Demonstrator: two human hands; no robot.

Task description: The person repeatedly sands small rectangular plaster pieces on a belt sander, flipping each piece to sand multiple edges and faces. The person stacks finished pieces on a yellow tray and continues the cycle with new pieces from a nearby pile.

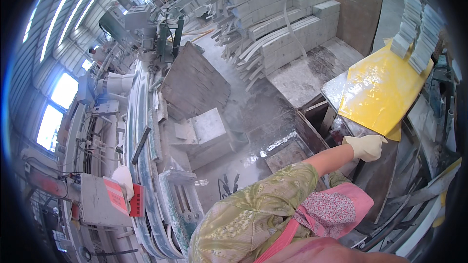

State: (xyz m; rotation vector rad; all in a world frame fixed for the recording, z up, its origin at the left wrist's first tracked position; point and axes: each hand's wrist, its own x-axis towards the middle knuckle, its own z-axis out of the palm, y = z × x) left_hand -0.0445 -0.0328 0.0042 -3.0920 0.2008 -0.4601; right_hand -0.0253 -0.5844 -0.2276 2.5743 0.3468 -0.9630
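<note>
My left hand [366,148], in a cream glove, reaches right to the near edge of a wet yellow sheet [378,95]. Its fingers point toward the sheet's lower corner; they are mostly turned from view, and I cannot tell whether they touch or grip anything. The sheet lies over a tabletop. Two stacks of thin pale strips [408,31] stand on its far end. A green patterned sleeve [258,199] covers my upper left arm. In front of my body is pink floral cloth [331,209]. My right hand does not show.
Pale blocks and long strips [287,24] are piled high at the far middle. A brown board [195,80] leans near a grey block [208,125] on the wet floor. A long machine with curved rails [139,156] runs along the left. Long pieces [419,219] lie at lower right.
</note>
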